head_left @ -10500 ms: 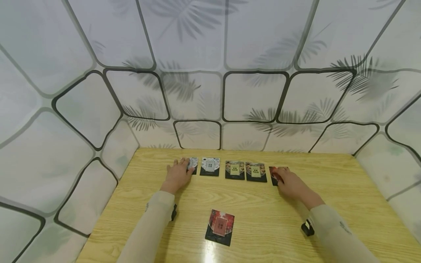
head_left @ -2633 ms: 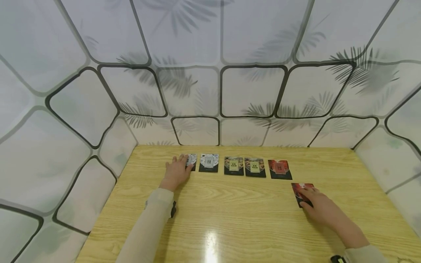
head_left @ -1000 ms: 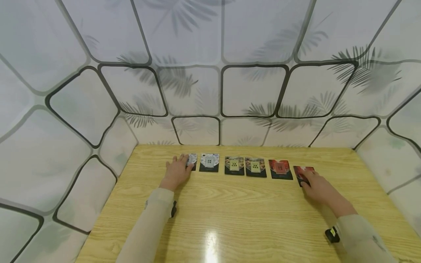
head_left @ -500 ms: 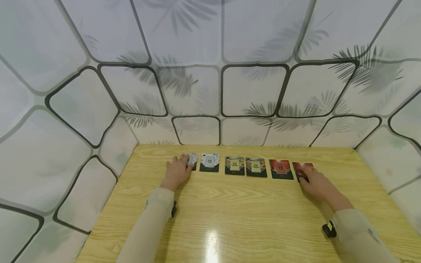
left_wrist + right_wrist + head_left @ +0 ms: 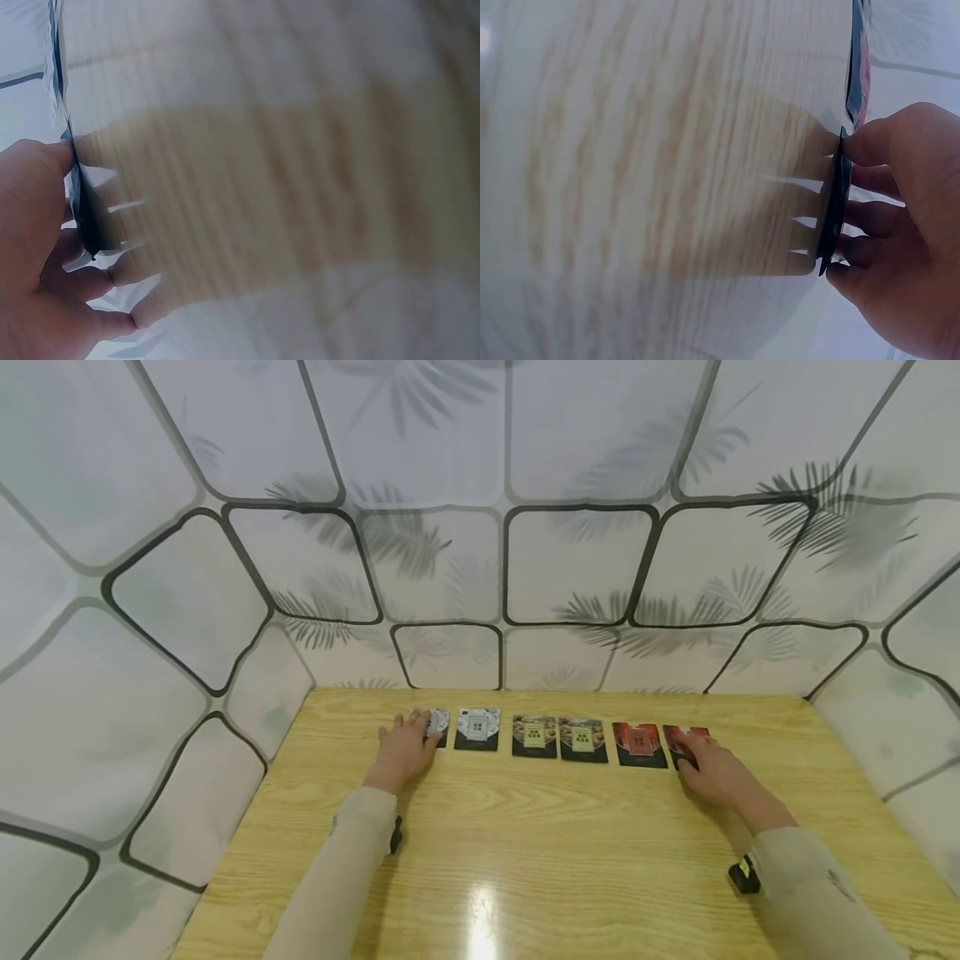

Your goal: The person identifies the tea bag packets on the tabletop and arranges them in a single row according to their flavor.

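Flat printed packets lie in a row along the back of the wooden table. My left hand [image 5: 403,752] rests with spread fingers on the leftmost white-and-black packet [image 5: 441,727], partly covering it. In the left wrist view its thumb touches the edge of that packet [image 5: 85,214]. At the row's right end, the fingers of my right hand [image 5: 716,771] press on a red-and-black packet [image 5: 672,739]. The right wrist view shows thumb and fingers along the same packet [image 5: 834,214]. Just left of it lies another red packet [image 5: 641,745].
Between the hands also lie a white packet [image 5: 477,728] and two yellow-labelled packets, one left [image 5: 534,737] and one right [image 5: 583,740]. A patterned wall covering [image 5: 577,568] rises behind the table [image 5: 540,835] and at its sides.
The red packet that lay near the front has been brought by my right hand to the row's right end. Lately it has shifted back and left, closer to its neighbour. My left hand stays put.
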A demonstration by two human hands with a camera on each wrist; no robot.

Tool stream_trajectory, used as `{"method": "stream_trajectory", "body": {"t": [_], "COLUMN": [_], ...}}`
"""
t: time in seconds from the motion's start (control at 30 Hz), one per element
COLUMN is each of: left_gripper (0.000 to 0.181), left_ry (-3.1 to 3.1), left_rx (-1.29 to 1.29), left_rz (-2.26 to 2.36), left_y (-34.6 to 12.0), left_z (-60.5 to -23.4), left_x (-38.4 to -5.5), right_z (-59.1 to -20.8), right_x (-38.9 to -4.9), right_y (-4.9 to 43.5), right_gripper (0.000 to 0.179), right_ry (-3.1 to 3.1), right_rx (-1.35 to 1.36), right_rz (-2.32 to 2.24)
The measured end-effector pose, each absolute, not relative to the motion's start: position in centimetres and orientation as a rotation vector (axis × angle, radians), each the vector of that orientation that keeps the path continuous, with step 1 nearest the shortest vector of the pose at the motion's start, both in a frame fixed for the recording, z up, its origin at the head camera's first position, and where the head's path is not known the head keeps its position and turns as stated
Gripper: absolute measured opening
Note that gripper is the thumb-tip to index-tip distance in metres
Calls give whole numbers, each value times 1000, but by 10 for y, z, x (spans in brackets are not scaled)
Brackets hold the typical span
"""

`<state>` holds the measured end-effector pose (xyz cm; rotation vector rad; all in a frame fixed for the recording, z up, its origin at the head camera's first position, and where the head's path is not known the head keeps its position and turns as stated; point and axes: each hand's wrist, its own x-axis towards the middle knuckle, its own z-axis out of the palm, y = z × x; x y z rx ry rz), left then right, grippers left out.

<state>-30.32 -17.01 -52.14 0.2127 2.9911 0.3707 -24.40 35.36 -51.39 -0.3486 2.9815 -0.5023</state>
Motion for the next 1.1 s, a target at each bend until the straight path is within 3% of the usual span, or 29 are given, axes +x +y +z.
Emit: {"method": "stream_trajectory", "body": {"t": [1.1], "left_gripper": [61], "left_ry": [2949], "left_rx": [299], "left_rz": [491], "left_y": [-186], "left_z": [-508], "left_x": [-307], "right_z": [-500], "right_x": [-247], "right_y": [340], "right_gripper": [55], "right_ry": [3077], "right_rx": [-333], "right_rz": [-478]}}
